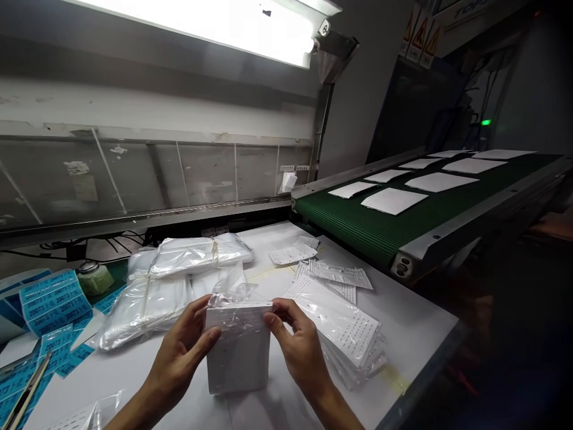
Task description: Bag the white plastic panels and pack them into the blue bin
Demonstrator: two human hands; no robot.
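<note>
A stack of white cards (238, 361) stands upright in front of me, with clear plastic film (239, 292) crumpled over its top. My left hand (188, 343) grips the upper left corner between thumb and fingers. At the upper right corner, my right hand (298, 340) pinches the edge. Whether the cards sit wholly inside a plastic bag I cannot tell. Just right of my right hand lies a pile of white cards in clear bags (335, 316), printed with rows of dark marks. Bundles of clear plastic bags (147, 298) lie beyond my left hand.
A green conveyor belt (349, 224) at the right carries several flat white pieces. Blue printed label sheets (56, 301), a small glass jar (95, 278) and tweezers (29, 388) are on the left. Loose printed sheets (293, 254) lie at the table's back. A bright lamp (201, 24) hangs above.
</note>
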